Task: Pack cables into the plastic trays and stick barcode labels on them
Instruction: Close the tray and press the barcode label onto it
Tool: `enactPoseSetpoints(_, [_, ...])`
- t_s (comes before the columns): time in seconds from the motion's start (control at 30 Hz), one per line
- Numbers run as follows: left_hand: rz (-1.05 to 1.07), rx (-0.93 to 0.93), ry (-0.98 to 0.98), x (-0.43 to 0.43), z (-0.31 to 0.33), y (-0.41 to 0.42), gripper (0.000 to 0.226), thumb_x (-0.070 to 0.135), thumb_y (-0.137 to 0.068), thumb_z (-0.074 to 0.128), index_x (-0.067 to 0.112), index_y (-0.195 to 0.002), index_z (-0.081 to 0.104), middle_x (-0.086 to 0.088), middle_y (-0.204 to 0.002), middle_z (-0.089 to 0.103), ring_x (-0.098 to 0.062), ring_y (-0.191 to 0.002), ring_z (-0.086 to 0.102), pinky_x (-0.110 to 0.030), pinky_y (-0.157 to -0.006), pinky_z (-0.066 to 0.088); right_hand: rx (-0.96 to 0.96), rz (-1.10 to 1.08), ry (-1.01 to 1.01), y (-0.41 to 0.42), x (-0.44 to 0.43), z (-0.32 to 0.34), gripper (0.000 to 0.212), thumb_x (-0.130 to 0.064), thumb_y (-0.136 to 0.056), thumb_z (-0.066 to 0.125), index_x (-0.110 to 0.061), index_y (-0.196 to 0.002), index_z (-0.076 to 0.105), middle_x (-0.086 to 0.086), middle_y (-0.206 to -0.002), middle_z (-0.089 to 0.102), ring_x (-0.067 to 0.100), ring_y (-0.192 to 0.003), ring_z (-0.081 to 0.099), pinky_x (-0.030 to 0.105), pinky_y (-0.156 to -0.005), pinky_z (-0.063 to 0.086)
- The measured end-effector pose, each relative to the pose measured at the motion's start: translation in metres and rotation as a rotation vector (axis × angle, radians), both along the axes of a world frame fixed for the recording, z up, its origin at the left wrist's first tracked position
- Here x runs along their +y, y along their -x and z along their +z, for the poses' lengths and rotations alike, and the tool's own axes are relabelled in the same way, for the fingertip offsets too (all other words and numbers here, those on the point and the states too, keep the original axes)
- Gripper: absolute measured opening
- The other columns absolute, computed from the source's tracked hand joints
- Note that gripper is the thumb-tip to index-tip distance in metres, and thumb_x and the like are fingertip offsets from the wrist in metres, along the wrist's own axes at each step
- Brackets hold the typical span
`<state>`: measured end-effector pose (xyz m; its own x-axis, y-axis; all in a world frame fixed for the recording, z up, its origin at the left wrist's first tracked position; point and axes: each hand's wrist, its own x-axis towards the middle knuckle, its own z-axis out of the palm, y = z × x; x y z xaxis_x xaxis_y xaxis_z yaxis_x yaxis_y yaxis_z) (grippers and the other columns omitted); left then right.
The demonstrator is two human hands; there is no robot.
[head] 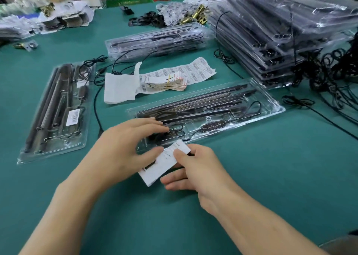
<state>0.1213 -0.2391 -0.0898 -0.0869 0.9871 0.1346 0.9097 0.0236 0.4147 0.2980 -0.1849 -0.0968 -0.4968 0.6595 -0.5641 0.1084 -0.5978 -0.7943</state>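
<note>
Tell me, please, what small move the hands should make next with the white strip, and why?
Probably peel a label off and press it onto the tray in front. The right hand pinches the label strip at that tray's near end, with the thumb of the left hand at its edge; the tray already holds its cable and shows no label, unlike the left tray.

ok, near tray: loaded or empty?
Loaded. The tray holds dark bars, a coiled cable and a button controller. Right hand holds the label sheet.
</note>
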Motion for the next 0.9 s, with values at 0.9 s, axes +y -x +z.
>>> enactPoseSetpoints(0.9, [-0.001,-0.100,-0.158,-0.003,-0.016,0.002,0.012,0.038,-0.093,0.064,0.030,-0.085,0.061,0.025,-0.118,0.071,0.008,-0.130,0.052,-0.041,-0.078,0.059,-0.094,-0.026,-0.021,0.010,0.014,-0.006,0.022,-0.017,-0.101,0.064,0.002,-0.092,0.069,0.007,-0.065,0.068,0.011,-0.038,0.057,0.027,-0.044,0.056])
